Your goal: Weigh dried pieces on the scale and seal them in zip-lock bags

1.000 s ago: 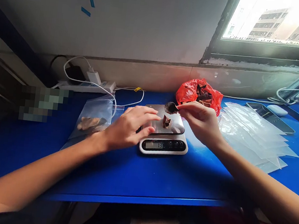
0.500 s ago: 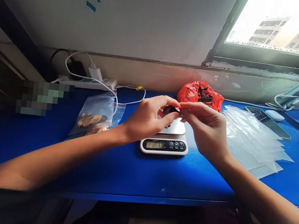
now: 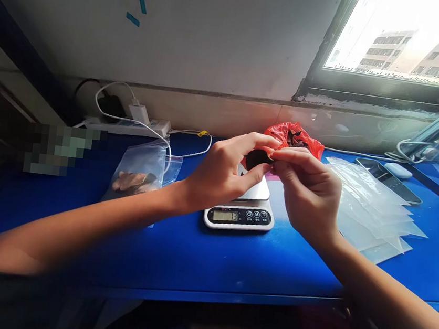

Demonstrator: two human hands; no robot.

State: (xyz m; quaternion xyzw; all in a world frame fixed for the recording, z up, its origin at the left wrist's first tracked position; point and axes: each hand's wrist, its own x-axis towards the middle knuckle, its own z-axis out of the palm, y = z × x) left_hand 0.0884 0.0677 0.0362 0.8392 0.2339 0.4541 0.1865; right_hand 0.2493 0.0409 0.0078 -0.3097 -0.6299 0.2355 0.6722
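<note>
Above the kitchen scale [image 3: 239, 218], my left hand [image 3: 218, 172] pinches a dark, rounded dried piece [image 3: 257, 160] between thumb and fingers. My right hand [image 3: 310, 188] has its fingertips closed on the right end of that same piece. Its exact kind cannot be made out. The scale's display seems to read 13, and my left hand and the piece cover much of its steel plate [image 3: 260, 191]. Behind my hands a red plastic bag [image 3: 312, 144] stands open with dark dried pieces inside.
Left of the scale lies a clear zip bag [image 3: 140, 161] with brown dried pieces. A power strip [image 3: 160, 127] with white cables runs along the wall. To the right are fanned-out clear plastic bags [image 3: 372, 213], a phone [image 3: 395, 184] and a white mouse-like object [image 3: 398, 170].
Both hands stay together over the scale; the dark piece has turned and shows a broader face. My view has shifted slightly. The display's reading looks the same.
</note>
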